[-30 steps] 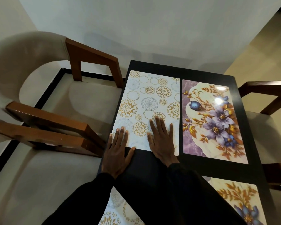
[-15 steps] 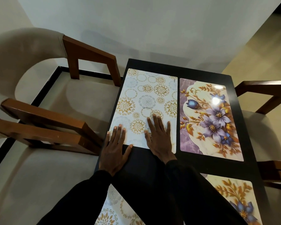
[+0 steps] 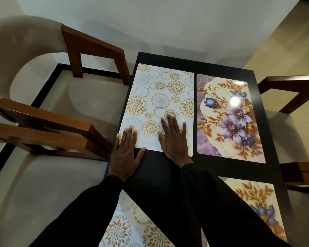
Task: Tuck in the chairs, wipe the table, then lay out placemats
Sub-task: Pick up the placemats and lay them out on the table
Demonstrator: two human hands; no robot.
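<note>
A white placemat with gold circles (image 3: 161, 97) lies on the far left part of the black table (image 3: 227, 168). My left hand (image 3: 126, 154) rests flat with spread fingers across its near left corner and the table. My right hand (image 3: 174, 138) presses flat on its near right part. Beside it on the right lies a purple floral placemat (image 3: 228, 120). Two more placemats sit nearer me: a gold-circle placemat (image 3: 130, 227) and a floral placemat (image 3: 257, 202), both partly hidden by my black sleeves.
Two beige upholstered chairs with brown wooden arms stand at the table's left side, a far chair (image 3: 89, 97) and a near chair (image 3: 43, 184). More wooden chair arms (image 3: 291, 93) show on the right. A white wall rises beyond the table's far edge.
Both hands stay flat on the gold-circle placemat in nearly the same spots. The view has shifted slightly.
</note>
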